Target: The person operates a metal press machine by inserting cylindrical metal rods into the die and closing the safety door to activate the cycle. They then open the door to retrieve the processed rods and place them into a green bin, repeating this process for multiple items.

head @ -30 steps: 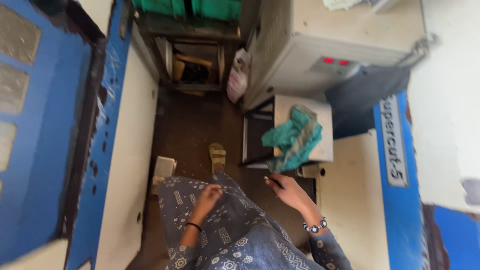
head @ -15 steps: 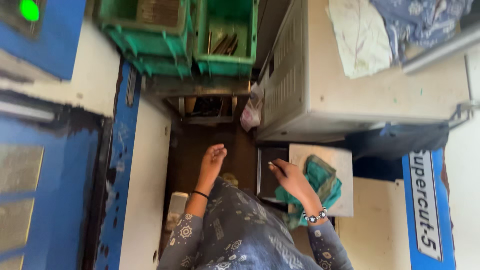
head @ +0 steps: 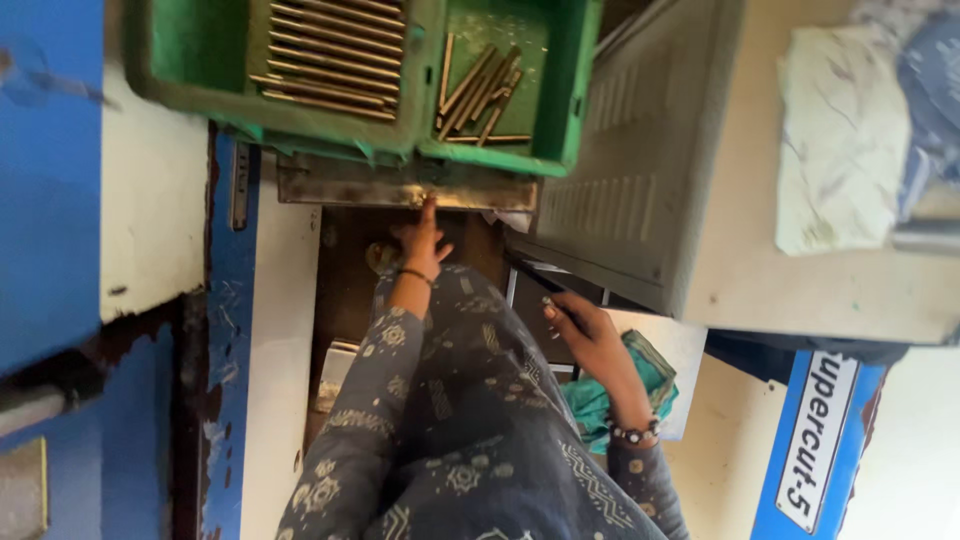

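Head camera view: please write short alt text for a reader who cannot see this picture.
Seen from above, a person's left hand reaches up to a metal ledge under two green trays of metal rods. The right hand holds a thin dark tool beside a grey machine cabinet, above a teal cloth.

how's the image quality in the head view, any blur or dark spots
Head view: the green trays and metal rods are fairly sharp and evenly lit; the left hand reaches toward a dim, shadowed gap below the metal ledge; the right hand is slightly soft; the pale cloth and the blue fabric at the top right are blurred, and the cream surface looks washed out.
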